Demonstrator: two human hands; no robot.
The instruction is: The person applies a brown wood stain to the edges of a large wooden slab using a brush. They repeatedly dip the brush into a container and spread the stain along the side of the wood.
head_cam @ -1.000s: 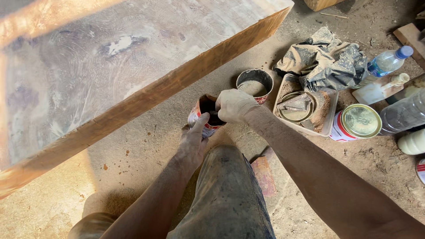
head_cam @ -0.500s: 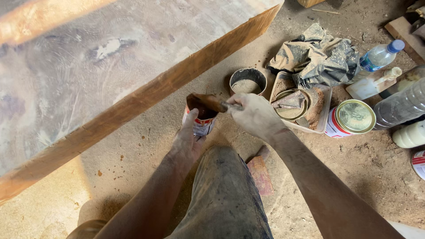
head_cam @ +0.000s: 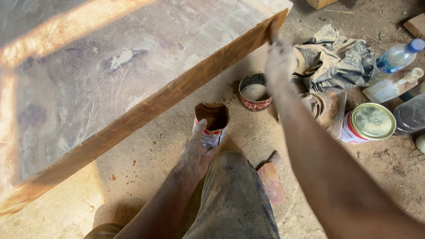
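My left hand (head_cam: 195,152) rests on the sandy floor and grips the side of a dented open tin (head_cam: 212,124) with brown liquid inside. My right hand (head_cam: 280,57) is raised and blurred, its fingers closed around a small dark tool whose tip touches the side edge of a big wooden slab (head_cam: 133,66). What kind of tool it is cannot be made out. My right forearm crosses the view from the lower right. My knee (head_cam: 232,199) in dusty trousers sits just behind the dented tin.
A round tin of pale powder (head_cam: 254,93) stands beside the slab. Right of my arm lie a dirty rag (head_cam: 336,57), a plastic tray (head_cam: 330,110), a tin with a gold lid (head_cam: 369,124), a clear bottle (head_cam: 398,55) and a white bottle (head_cam: 392,86). A reddish wood scrap (head_cam: 270,179) lies by my knee.
My right hand has lifted out of the dented tin and swung up and right to the slab's edge. My left hand has stayed on the tin.
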